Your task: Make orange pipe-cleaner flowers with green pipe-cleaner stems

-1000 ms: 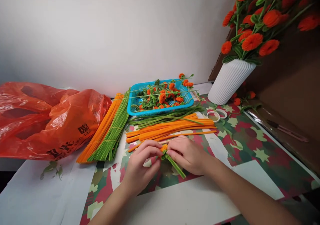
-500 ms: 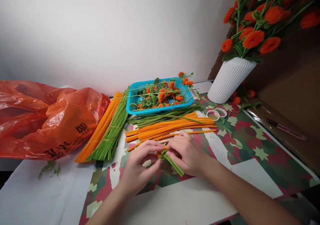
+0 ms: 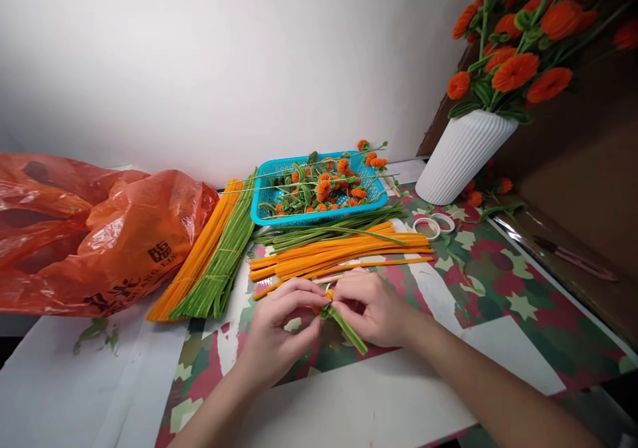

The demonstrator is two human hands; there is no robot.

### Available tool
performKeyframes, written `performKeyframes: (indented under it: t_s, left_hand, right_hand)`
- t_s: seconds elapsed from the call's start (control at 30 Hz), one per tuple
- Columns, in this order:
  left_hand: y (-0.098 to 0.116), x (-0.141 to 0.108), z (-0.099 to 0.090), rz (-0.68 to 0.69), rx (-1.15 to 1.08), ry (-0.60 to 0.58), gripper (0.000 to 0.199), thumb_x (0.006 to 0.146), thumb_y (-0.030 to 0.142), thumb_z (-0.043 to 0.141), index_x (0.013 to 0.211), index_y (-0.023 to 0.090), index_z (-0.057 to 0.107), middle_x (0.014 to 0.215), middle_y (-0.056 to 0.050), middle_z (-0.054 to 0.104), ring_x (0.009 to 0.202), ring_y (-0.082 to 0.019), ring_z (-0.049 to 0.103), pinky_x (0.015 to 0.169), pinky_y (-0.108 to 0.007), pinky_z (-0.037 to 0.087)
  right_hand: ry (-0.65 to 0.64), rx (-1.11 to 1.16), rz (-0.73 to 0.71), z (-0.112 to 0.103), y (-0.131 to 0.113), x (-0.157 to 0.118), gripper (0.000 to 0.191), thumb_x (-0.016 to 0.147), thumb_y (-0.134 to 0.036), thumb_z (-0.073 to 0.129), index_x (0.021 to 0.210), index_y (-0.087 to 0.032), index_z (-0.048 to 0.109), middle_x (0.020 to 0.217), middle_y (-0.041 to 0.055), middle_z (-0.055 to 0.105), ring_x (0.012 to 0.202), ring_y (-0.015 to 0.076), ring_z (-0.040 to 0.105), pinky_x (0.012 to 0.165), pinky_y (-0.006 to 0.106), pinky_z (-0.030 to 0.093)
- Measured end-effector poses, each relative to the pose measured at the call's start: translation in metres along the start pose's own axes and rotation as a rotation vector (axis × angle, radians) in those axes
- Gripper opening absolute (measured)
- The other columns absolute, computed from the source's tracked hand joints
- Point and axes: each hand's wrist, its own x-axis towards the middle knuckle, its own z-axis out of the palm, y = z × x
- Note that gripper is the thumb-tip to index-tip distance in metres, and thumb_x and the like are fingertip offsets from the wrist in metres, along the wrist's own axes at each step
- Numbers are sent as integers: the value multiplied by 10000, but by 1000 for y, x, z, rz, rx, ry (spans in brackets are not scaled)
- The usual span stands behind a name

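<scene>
Between my two hands is a small orange and green piece [image 3: 350, 332], with green strips slanting down to the right. My left hand [image 3: 289, 315] pinches its orange part from the left, thumb and fingers curved round it. From the right, my right hand [image 3: 371, 305] grips the piece near the top of the green strips. The fingertips hide much of the orange part. Just beyond my hands lie loose orange stems [image 3: 349, 252], and behind them dark green stems [image 3: 339, 227].
A blue basket [image 3: 257, 199] holds orange flowers and leaves. Orange and green bundles [image 3: 214, 268] lie beside a red plastic bag [image 3: 129, 235]. Two tape rolls [image 3: 426, 228] sit near a white vase [image 3: 463, 159] of orange flowers. A cutter [image 3: 573, 258] lies far right.
The fingers of my right hand have curled in slightly, and more of the orange part shows between the fingertips. The view has shifted slightly.
</scene>
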Motion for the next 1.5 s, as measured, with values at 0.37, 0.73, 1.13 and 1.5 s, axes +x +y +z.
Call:
performKeyframes:
  t_s: [0.37,0.73,1.13,1.5]
  left_hand:
    - [3,-1,3,-132,-122,72,126,835,165,574,906,216,665,941,-71,644,923,-184,616,718,-252,555]
    - [6,4,4,-296,-109,-86,134,835,237,572,714,181,557,912,-66,635,826,-164,604,657,-234,521]
    - [-2,-4,17,-282,-86,256,156,834,265,572,701,186,553,910,-58,557,914,-190,578,596,-216,502]
    - [5,-8,23,25,337,290,162,800,87,544,707,207,489,850,-43,585,876,-190,582,712,-278,468]
  right_hand:
    - [-76,-92,11,-5,-1,1,216,891,-176,424,675,-181,432,657,-15,516,647,124,398,691,289,298]
    - [-159,-323,-134,-7,-1,-1,183,937,-188,385,783,-183,483,763,6,524,725,143,405,736,305,291]
    - [53,-82,255,9,-14,-1,215,903,-222,433,691,-195,400,637,-29,480,617,119,432,621,251,306]
    - [259,-189,111,28,-8,-1,267,800,-124,419,567,-183,304,511,-52,400,510,90,362,631,269,280]
